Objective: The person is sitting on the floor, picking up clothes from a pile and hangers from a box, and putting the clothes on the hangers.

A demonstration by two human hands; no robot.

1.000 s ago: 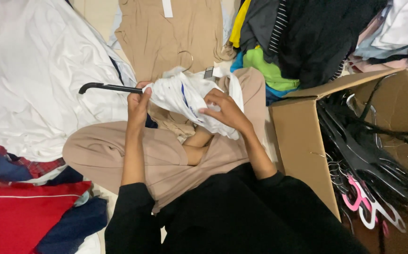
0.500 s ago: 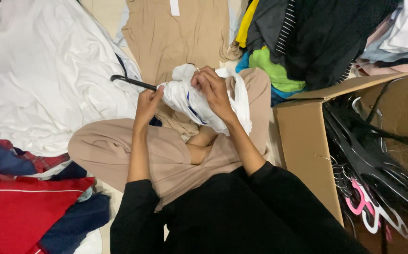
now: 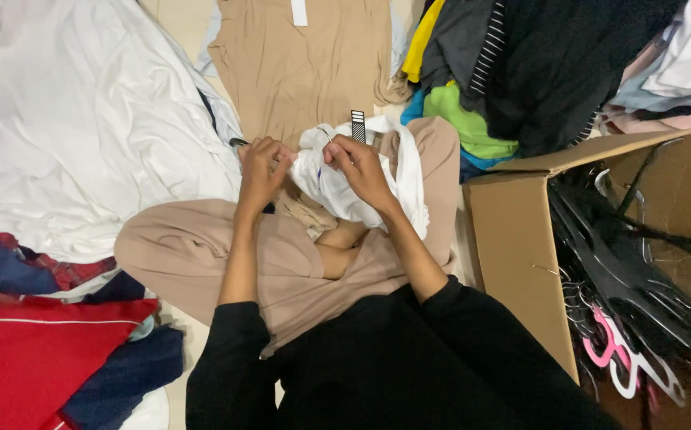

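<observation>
1. Left hand (image 3: 259, 171): fingers closed on the edge of a bunched white garment (image 3: 345, 179), beside a sliver of black hanger (image 3: 238, 142).
2. Right hand (image 3: 361, 167): fingers gripping the same garment from above.
3. Garment held over crossed legs in beige trousers (image 3: 202, 247).
4. Cardboard box (image 3: 512, 239) of hangers just right; white sheet (image 3: 74, 119) left.

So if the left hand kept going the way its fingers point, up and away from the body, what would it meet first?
Probably the tan garment spread flat beyond the left hand, though the white sheet edge lies close beside that line; depth is unclear.
</observation>
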